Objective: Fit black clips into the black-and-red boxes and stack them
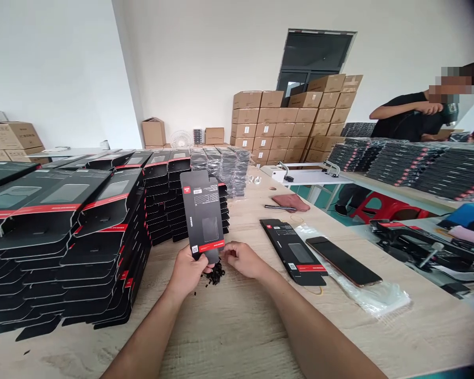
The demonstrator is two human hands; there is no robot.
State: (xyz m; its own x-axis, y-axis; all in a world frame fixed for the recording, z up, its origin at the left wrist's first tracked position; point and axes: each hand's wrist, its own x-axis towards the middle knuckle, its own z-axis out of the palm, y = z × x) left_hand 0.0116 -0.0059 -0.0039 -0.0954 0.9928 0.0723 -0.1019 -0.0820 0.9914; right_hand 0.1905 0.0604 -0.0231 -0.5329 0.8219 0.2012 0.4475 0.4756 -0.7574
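My left hand [187, 269] is closed on the lower end of a flat black packaging box [199, 210] with a red stripe and a clear window, holding it upright. Beside its lower right edge is my right hand [243, 259], fingers curled together; whether they hold a small piece is hidden. Under the box, a small pile of black bits [216, 275] lies on the wooden table [221, 331]. A matching flat box [294, 252] rests to the right, next to a dark smartphone [343, 260] on clear plastic bags [383, 300].
Tall stacks of black boxes [90, 242] fill the left side, with plastic-wrapped stacks [225, 168] behind. A reddish pouch [292, 202] and a black pen [279, 208] lie farther back. Brown cartons [274, 126] stand by the wall. At right, a person [408, 118] holds a heat gun [450, 113].
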